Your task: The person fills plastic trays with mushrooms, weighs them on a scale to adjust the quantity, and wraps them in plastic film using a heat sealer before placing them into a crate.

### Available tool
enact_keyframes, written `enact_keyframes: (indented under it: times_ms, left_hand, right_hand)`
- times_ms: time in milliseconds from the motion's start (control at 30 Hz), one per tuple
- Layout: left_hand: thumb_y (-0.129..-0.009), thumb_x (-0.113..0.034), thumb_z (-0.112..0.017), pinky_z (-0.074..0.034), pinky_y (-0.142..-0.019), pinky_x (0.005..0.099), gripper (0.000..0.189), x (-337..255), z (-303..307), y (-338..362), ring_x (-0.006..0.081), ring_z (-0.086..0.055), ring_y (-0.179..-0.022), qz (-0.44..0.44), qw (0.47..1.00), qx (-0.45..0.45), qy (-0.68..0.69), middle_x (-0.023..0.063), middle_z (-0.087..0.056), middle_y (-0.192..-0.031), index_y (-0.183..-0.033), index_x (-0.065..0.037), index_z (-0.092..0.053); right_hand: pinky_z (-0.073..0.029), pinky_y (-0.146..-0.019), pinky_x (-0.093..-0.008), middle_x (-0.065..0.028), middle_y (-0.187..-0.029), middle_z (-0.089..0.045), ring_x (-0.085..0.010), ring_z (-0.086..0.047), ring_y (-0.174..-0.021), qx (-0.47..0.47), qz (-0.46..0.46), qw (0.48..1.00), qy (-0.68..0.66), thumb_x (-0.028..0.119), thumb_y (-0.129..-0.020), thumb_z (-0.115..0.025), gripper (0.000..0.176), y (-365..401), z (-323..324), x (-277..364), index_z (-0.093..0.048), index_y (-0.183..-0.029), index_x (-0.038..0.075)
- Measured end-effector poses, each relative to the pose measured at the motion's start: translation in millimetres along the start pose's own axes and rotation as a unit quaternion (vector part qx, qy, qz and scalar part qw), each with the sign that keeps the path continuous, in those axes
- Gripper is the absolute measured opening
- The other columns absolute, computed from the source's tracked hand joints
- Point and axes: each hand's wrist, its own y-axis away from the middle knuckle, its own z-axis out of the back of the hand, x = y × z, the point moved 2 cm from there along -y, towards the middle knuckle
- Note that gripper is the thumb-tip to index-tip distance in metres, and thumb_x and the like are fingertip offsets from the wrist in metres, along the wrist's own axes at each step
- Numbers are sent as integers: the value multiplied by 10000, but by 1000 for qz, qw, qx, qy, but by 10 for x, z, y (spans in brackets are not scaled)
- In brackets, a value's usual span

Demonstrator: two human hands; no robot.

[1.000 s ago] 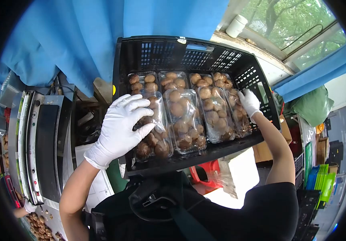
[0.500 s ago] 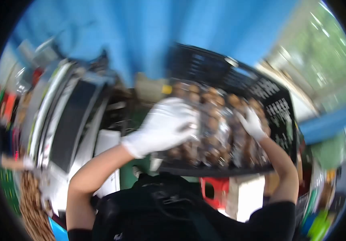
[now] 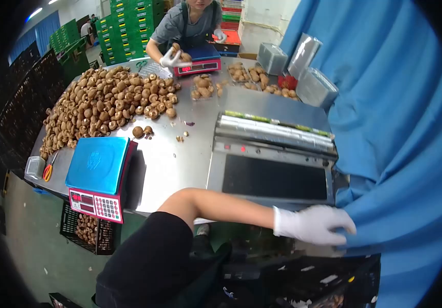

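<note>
My left hand (image 3: 313,225), in a white glove, reaches to the right past the front of a wrapping machine (image 3: 275,177) with a dark plate. Its fingers are apart and slightly curled, with nothing visible between them. Below it stands a black plastic crate (image 3: 371,272), cut off by the lower edge; its contents are mostly dark and hard to make out. A blue curtain (image 3: 411,215) hangs just beyond my fingertips. My right hand is out of view.
A heap of brown mushrooms (image 3: 108,100) covers the table's far left. Nearer is a scale with a blue pan (image 3: 98,164), beside orange scissors (image 3: 48,172). Across the table, a gloved co-worker (image 3: 193,25) handles mushrooms at a red scale (image 3: 198,66). Clear trays (image 3: 272,59) stand by the curtain.
The view has swung left from the crate of packed mushrooms to the table. My right hand has left the view; my left hand is now near the curtain, above the crate.
</note>
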Motion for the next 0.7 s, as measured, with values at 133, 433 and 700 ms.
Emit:
enact_keyframes:
  times_ms: [133, 433, 700]
  left_hand:
    - [-877, -157, -536, -459, -824, 273, 231, 158, 1323, 405, 152, -586, -935, 84, 979, -187, 5, 69, -605, -994, -1074, -42, -570]
    - [-874, -188, -523, -481, -586, 305, 206, 2159, 3674, 2357, 179, -613, -706, 325, 632, -692, 126, 82, -608, -852, -1004, -31, -552]
    - [-937, -315, -352, -452, -583, 372, 397, 3618, 4539, 2715, 275, -627, -802, 441, 626, -607, 213, 158, -598, -1093, -1141, 3, -474]
  right_hand:
    - [-404, -923, -347, -193, -1112, -574, -273, -544, -1019, -51, 72, 995, -51, 249, -923, -479, 355, -448, -64, 1090, -552, -1101, -49]
    - [-421, -886, -339, -158, -1007, -613, -254, -567, -954, 119, 398, 906, -79, 91, -876, -534, 189, -792, -759, 3792, -601, -1024, -6]
    - [-445, -732, -313, -122, -808, -594, -241, -574, -772, 111, 510, 839, -158, -24, -783, -552, 77, -1137, -1461, 4795, -585, -852, -15]
